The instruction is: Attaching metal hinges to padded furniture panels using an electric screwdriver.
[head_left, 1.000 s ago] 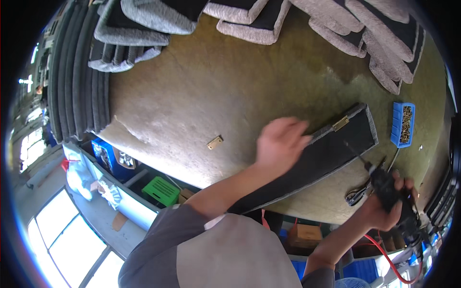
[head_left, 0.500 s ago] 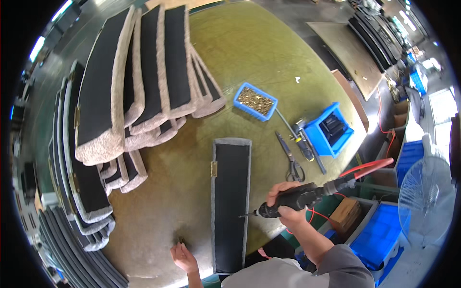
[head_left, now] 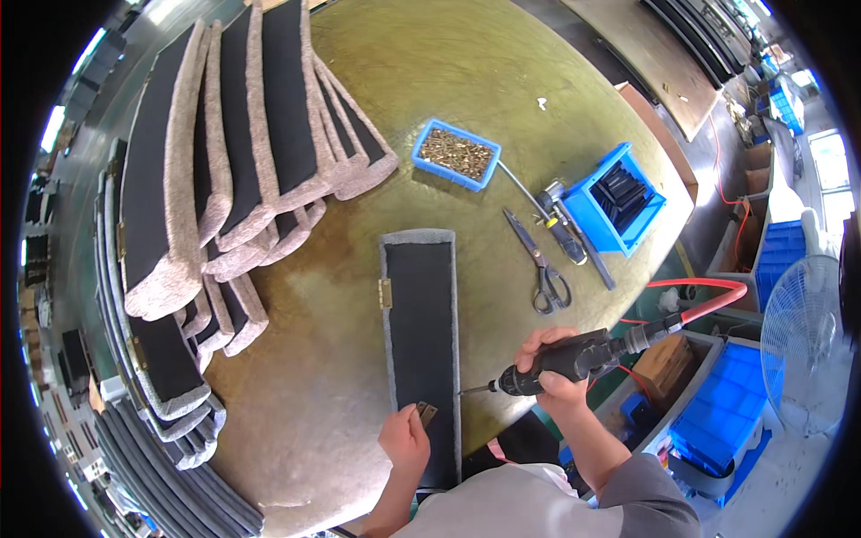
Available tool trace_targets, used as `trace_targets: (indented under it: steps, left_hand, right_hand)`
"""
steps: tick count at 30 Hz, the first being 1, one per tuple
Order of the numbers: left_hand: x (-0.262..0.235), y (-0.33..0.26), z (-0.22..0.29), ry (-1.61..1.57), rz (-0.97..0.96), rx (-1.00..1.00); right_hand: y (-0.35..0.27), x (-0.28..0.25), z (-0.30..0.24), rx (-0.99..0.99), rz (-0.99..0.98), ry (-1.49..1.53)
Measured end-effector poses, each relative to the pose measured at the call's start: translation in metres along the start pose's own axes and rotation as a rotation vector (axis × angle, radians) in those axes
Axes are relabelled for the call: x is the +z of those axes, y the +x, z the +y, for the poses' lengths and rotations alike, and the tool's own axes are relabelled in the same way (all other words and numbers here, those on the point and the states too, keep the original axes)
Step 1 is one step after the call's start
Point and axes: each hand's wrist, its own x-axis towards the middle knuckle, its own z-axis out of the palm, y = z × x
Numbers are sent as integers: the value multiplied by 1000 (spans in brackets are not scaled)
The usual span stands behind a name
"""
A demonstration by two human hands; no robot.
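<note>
Hands both gripping: the left hand (head_left: 405,441) pinches a small brass-coloured hinge (head_left: 428,413) between thumb and fingers, over the lower part of the black panel (head_left: 421,327); the right hand (head_left: 558,387) wraps a black power driver (head_left: 574,357), bit by the panel's right edge; the panel lies flat on the surface (head_left: 314,386); the hinge looks light, stiff and slick, best pinched by its edges; the driver seems heavy, best held round its body; the panel looks firm with a soft grey rim, best taken by its long sides.
</note>
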Motion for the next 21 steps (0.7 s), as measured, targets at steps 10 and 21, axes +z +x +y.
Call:
trace_targets:
  steps: [10, 21]
  left_hand:
    - [3, 59, 51, 346, -17, 237]
    - [177, 347, 134, 294, -114, 807]
  right_hand:
    - [4, -25, -27, -56, 85, 119]
    - [-5, -53, -44, -105, 219, 165]
